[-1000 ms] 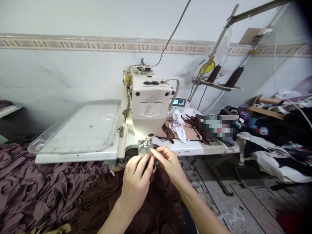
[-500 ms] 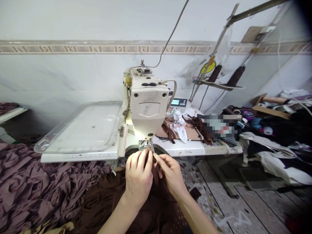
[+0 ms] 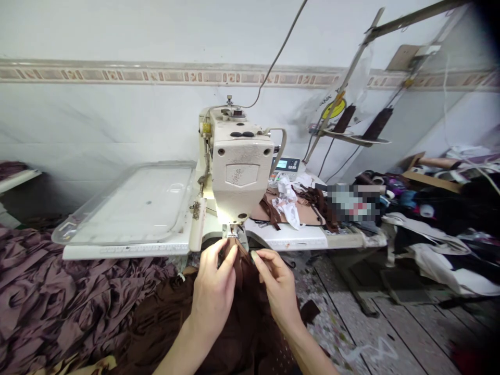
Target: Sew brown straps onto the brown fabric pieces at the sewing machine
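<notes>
The head of a cream industrial sewing machine [image 3: 238, 177] stands at the middle of the table, and its steel presser foot [image 3: 232, 233] sits just above my hands. My left hand [image 3: 213, 281] pinches a gathered fold of brown fabric [image 3: 238, 271] directly below the foot. My right hand [image 3: 276, 286] is to the right, with its fingertips closed at the fabric's edge. The needle area is hidden from this angle. More of the brown fabric hangs down below my hands.
A clear plastic extension table [image 3: 128, 205] lies left of the machine. A heap of mauve fabric [image 3: 70, 297] fills the lower left. A tan board [image 3: 287, 211] with brown strips and a white scrap lies to the right. Cluttered cloth [image 3: 433, 234] and a wooden floor [image 3: 375, 317] lie further right.
My left hand has risen closer to the presser foot, with the brown fabric gathered upward. My right hand has shifted slightly right and down along the fabric's edge.
</notes>
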Demonstrator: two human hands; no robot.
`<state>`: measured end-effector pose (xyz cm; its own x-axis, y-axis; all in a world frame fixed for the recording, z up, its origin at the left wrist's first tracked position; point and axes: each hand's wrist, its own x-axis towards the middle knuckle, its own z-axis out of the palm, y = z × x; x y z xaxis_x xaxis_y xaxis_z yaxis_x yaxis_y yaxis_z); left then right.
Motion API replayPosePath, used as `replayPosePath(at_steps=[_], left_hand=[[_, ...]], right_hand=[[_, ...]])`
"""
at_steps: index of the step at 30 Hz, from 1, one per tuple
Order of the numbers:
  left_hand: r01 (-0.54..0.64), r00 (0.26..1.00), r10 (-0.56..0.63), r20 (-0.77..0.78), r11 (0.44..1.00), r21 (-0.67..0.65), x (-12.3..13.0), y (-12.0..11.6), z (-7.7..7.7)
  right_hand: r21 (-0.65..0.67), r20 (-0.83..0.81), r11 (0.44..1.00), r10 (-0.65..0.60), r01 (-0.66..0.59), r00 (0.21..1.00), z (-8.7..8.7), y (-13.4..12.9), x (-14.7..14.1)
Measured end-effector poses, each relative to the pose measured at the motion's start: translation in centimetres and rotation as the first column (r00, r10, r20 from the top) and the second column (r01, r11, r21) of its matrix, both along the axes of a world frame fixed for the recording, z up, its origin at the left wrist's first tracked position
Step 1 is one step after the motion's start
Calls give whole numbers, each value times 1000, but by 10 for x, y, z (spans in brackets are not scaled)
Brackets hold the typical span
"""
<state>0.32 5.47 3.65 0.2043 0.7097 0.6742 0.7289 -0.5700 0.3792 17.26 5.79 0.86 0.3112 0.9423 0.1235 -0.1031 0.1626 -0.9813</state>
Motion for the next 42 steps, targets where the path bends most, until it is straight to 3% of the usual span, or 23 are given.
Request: replayPosePath(at_steps=[2,6,11,14,16,19,22,25,28,32,35,38,40,42], left_hand=[[-3,996,11,90,996,-91,-9,-2,4],[21,925,119,362,933,-360,-23,5,1],[278,739,185,648,792,-544,-25,22,-12],[336,718,212,663,729,-597,-24,23,-16],[330,742,191,643,731,-597,-25,21,-15],[363,782,99,615,730,-579,-24,10,-8],[435,788,30,615,680,-590,-20,-9,3],[451,811,0,585,637,-625,-15,-31,10],[490,820,-38,571,562,-666,-9,-41,8],[582,745,-15,667,505,-638,-3,-33,5],[605,701,-4,713,531,-593,0,-20,6],[516,738,37,674,614,-598,0,-11,7],[399,804,38,593,706,-585,-1,-8,7],[239,883,24,469,838,-491,-2,-9,6]], right_hand=[[26,44,1000,-2,1,999,4,-6,-2],[-99,-43,951,291,-294,956,2,-12,-16],[-128,-196,925,329,-356,924,-10,-5,-28],[-64,-240,943,304,-328,922,-5,-1,-27],[-25,-208,961,266,-277,941,6,0,-21],[44,-15,980,194,-193,981,28,0,-3],[128,217,977,142,-172,966,50,-1,20],[83,232,960,241,-266,942,63,1,37],[47,269,929,341,-366,901,65,9,42],[-55,238,922,385,-384,892,57,22,36],[-65,228,937,348,-342,910,50,35,30],[-20,228,955,293,-296,929,46,51,24],[-10,226,960,276,-281,934,44,61,21],[3,255,962,262,-272,931,43,69,20]])
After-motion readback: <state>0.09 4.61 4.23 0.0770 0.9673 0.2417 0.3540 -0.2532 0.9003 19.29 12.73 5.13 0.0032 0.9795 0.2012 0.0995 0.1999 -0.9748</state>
